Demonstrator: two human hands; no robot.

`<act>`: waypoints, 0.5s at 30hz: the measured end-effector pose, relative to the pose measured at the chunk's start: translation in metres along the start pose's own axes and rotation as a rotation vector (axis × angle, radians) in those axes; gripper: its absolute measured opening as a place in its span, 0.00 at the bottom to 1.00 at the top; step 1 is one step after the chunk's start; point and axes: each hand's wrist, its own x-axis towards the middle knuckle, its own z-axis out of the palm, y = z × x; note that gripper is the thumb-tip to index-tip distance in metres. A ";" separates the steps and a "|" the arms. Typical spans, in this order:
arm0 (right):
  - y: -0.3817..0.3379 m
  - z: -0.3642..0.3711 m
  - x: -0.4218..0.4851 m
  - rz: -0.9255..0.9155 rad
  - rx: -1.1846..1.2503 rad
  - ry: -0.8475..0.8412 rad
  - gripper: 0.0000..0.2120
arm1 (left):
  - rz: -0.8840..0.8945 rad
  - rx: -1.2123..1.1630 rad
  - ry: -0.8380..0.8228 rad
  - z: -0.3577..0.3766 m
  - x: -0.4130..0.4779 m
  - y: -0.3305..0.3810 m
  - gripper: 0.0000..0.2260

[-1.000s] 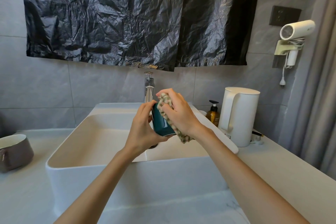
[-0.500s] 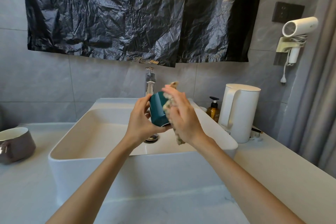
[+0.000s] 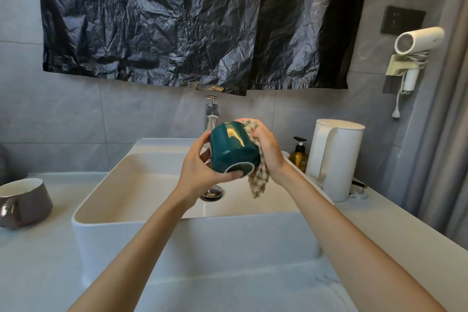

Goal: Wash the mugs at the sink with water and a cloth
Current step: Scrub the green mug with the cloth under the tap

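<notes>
Left hand [image 3: 195, 168] grips teal mug [image 3: 231, 151] — right hand [image 3: 269, 151] holds cloth [image 3: 258, 180] against it.

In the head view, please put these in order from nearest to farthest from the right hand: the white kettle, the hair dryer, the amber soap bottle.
1. amber soap bottle: just to the right of the right hand.
2. white kettle: further right, standing beside the bottle.
3. hair dryer: high up on the right wall, in its holder.
</notes>
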 end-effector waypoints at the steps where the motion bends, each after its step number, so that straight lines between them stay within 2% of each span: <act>1: 0.004 0.002 -0.004 0.057 0.071 0.016 0.20 | -0.012 -0.024 -0.003 -0.001 0.000 0.000 0.46; 3: 0.010 0.006 -0.007 0.116 0.179 0.038 0.22 | -0.013 -0.041 -0.011 -0.001 0.001 0.002 0.46; 6: 0.003 0.009 -0.005 0.065 0.218 0.052 0.21 | 0.002 -0.041 -0.061 0.000 0.000 0.003 0.42; 10: -0.007 0.007 -0.003 -0.061 -0.014 0.006 0.09 | 0.064 0.061 -0.107 0.002 -0.001 0.001 0.43; 15: -0.014 0.006 -0.004 -0.127 -0.383 -0.010 0.10 | 0.216 0.220 -0.083 0.008 -0.003 -0.003 0.50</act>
